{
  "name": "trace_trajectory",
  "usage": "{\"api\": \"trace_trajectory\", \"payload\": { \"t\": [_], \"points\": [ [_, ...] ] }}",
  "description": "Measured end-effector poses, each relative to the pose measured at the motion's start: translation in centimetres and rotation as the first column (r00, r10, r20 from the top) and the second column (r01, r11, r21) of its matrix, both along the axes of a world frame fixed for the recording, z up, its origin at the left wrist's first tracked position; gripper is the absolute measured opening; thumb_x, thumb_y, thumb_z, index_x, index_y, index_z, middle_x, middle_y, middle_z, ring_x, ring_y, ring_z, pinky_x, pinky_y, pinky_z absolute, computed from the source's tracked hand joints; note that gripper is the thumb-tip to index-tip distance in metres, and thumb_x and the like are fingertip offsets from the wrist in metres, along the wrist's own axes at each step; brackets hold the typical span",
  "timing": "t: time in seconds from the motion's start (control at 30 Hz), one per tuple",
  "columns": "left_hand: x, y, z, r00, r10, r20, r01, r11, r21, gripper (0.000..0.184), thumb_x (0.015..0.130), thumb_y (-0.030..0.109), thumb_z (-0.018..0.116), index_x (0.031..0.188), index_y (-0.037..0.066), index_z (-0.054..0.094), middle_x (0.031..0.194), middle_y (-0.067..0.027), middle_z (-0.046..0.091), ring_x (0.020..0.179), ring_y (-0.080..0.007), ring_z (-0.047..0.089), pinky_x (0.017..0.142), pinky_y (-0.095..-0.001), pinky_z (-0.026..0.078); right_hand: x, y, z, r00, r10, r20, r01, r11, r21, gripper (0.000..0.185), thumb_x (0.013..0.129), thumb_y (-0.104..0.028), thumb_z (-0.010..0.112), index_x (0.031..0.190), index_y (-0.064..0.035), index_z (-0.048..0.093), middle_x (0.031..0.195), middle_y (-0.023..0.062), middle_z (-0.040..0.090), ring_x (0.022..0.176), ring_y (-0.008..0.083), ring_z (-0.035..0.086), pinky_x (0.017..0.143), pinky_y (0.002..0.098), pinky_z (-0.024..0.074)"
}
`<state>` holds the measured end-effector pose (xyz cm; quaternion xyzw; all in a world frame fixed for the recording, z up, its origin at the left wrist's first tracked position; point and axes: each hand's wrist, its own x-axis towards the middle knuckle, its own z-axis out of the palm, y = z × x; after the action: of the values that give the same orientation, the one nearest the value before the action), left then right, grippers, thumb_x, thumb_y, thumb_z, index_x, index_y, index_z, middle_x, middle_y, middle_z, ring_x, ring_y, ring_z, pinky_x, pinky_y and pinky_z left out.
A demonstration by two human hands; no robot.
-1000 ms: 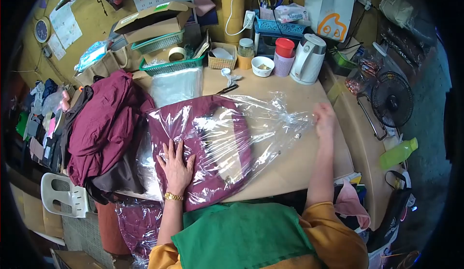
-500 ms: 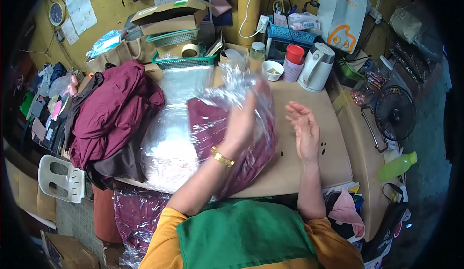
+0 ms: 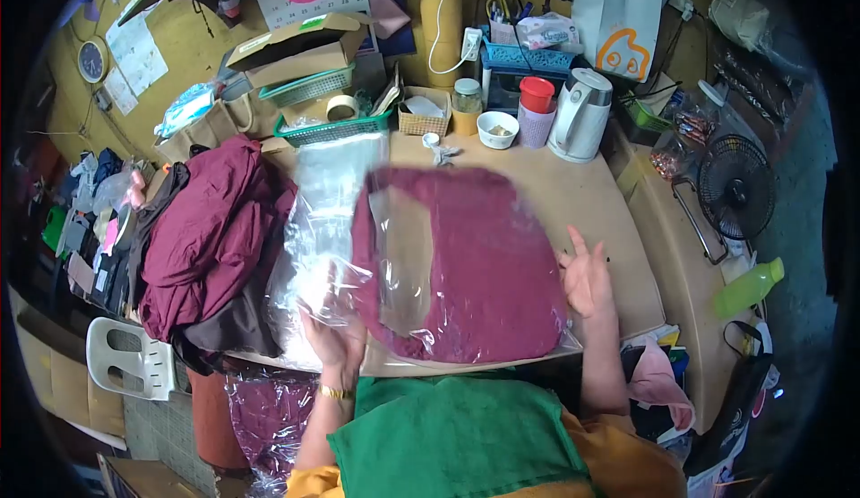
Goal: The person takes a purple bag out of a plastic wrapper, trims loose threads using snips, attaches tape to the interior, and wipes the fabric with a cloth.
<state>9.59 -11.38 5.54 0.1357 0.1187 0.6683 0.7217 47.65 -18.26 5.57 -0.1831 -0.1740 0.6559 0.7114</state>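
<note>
A maroon garment in a clear plastic bag [image 3: 493, 274] lies on the table in front of me, its upper edge blurred. At its left edge is my left hand [image 3: 333, 332], palm up with fingers apart, partly behind shiny plastic. My right hand [image 3: 587, 279] is beside the garment's right edge, fingers spread, holding nothing. A stack of clear plastic bags [image 3: 336, 193] lies left of the garment. Further left rests a heap of maroon cloth [image 3: 210, 229] with dark fabric under it.
Along the back of the table [image 3: 618, 229] stand a green basket [image 3: 336, 131], a jar [image 3: 467, 108], a white bowl [image 3: 497, 131], a red-lidded cup [image 3: 536, 113] and a white kettle [image 3: 580, 117]. A fan [image 3: 735, 189] and a green bottle [image 3: 748, 289] are at right.
The bagged garment has been turned over, its solid maroon part now at the right. My left hand has come back left and lower; my right hand has moved slightly down and right.
</note>
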Motion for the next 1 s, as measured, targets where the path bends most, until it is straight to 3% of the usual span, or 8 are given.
{"api": "trace_trajectory", "payload": {
  "t": [0.07, 0.27, 0.33, 0.37, 0.53, 0.67, 0.73, 1.0],
  "points": [
    [-2.4, -1.7, -3.6, 0.971, -0.238, 0.022, 0.239, 0.969, -0.060, 0.056, 0.100, 0.033, 0.047, 0.146, 0.003, 0.036, 0.135, -0.0159, 0.051, 0.112, -0.0221, 0.057, 0.092, -0.0360, 0.050, -0.1, -0.1, -2.5, 0.732, 0.016, 0.682, 0.142, 0.974, -0.176, 0.089, 0.082, 0.004, 0.064, 0.153, -0.0108, 0.012, 0.134, 0.0253, 0.050, 0.124, 0.0292, 0.051, 0.098, 0.0365, 0.0464],
    [-9.9, -0.9, -7.0, 0.876, 0.179, -0.448, -0.288, 0.939, -0.188, 0.035, 0.087, 0.009, 0.054, 0.121, 0.004, 0.053, 0.106, -0.0120, 0.066, 0.087, -0.0209, 0.065, 0.090, -0.0378, 0.054, 2.2, -0.5, -4.6, 0.652, 0.063, 0.756, 0.116, 0.976, -0.182, 0.086, 0.074, 0.009, 0.071, 0.147, -0.0091, 0.027, 0.109, 0.0172, 0.058, 0.100, 0.0223, 0.061, 0.087, 0.0326, 0.0499],
    [-12.0, -1.2, -4.7, 0.929, 0.123, -0.349, -0.146, 0.988, -0.041, 0.037, 0.091, 0.022, 0.054, 0.125, 0.008, 0.053, 0.109, -0.0089, 0.064, 0.088, -0.0164, 0.063, 0.085, -0.0336, 0.055, 1.6, -0.9, -1.3, -0.328, 0.110, 0.938, 0.326, 0.945, 0.003, 0.080, 0.076, -0.001, 0.075, 0.144, -0.0079, 0.033, 0.116, 0.0210, 0.056, 0.114, 0.0307, 0.056, 0.095, 0.0392, 0.0463],
    [-12.0, -1.4, -3.0, 0.844, 0.132, -0.519, -0.193, 0.979, -0.065, 0.044, 0.094, 0.037, 0.052, 0.129, 0.010, 0.052, 0.111, -0.0064, 0.061, 0.088, -0.0120, 0.059, 0.085, -0.0311, 0.053, 0.3, -0.8, 0.5, -0.433, -0.071, 0.899, 0.299, 0.929, 0.217, 0.065, 0.081, -0.015, 0.075, 0.137, -0.0047, 0.044, 0.125, 0.0230, 0.052, 0.124, 0.0373, 0.047, 0.103, 0.0442, 0.0393],
    [-9.3, 4.2, 2.6, -0.460, 0.174, -0.871, -0.058, 0.973, 0.225, 0.080, 0.088, 0.050, 0.062, 0.146, 0.002, 0.035, 0.136, -0.0250, 0.052, 0.125, -0.0371, 0.053, 0.100, -0.0405, 0.044, -5.7, 7.4, 5.9, -0.525, 0.195, 0.829, 0.119, 0.981, -0.155, 0.049, 0.089, -0.042, 0.063, 0.116, -0.0006, 0.063, 0.131, 0.0232, 0.051, 0.125, 0.0360, 0.048, 0.109, 0.0496, 0.0310],
    [-6.3, 12.3, 0.7, -0.547, 0.269, -0.793, 0.037, 0.954, 0.297, 0.082, 0.083, 0.050, 0.068, 0.142, -0.001, 0.041, 0.121, -0.0299, 0.060, 0.114, -0.0380, 0.060, 0.094, -0.0415, 0.047, -8.6, 15.7, -0.1, -0.730, 0.261, 0.631, 0.275, 0.958, -0.078, 0.045, 0.088, -0.041, 0.063, 0.108, -0.0007, 0.063, 0.126, 0.0213, 0.052, 0.122, 0.0364, 0.047, 0.104, 0.0547, 0.0321],
    [-7.2, 15.7, -2.4, -0.554, 0.207, -0.807, 0.133, 0.978, 0.159, 0.044, 0.078, 0.039, 0.075, 0.084, -0.005, 0.068, 0.069, -0.0201, 0.067, 0.069, -0.0318, 0.068, 0.065, -0.0436, 0.050, -8.8, 16.7, -4.1, -0.677, 0.032, 0.736, 0.236, 0.956, 0.175, 0.054, 0.088, -0.043, 0.062, 0.121, -0.0012, 0.058, 0.130, 0.0191, 0.050, 0.125, 0.0354, 0.044, 0.106, 0.0556, 0.0300],
    [-9.0, 14.7, -0.4, -0.519, 0.538, -0.664, -0.054, 0.755, 0.654, 0.011, 0.084, 0.011, 0.068, 0.081, 0.001, 0.063, 0.070, -0.0125, 0.064, 0.060, -0.0249, 0.061, 0.058, -0.0368, 0.047, -9.3, 15.8, -5.8, -0.737, -0.139, 0.662, 0.317, 0.794, 0.519, 0.059, 0.085, -0.032, 0.065, 0.134, -0.0039, 0.047, 0.145, 0.0186, 0.040, 0.138, 0.0363, 0.030, 0.114, 0.0569, 0.0180]
  ]
}}
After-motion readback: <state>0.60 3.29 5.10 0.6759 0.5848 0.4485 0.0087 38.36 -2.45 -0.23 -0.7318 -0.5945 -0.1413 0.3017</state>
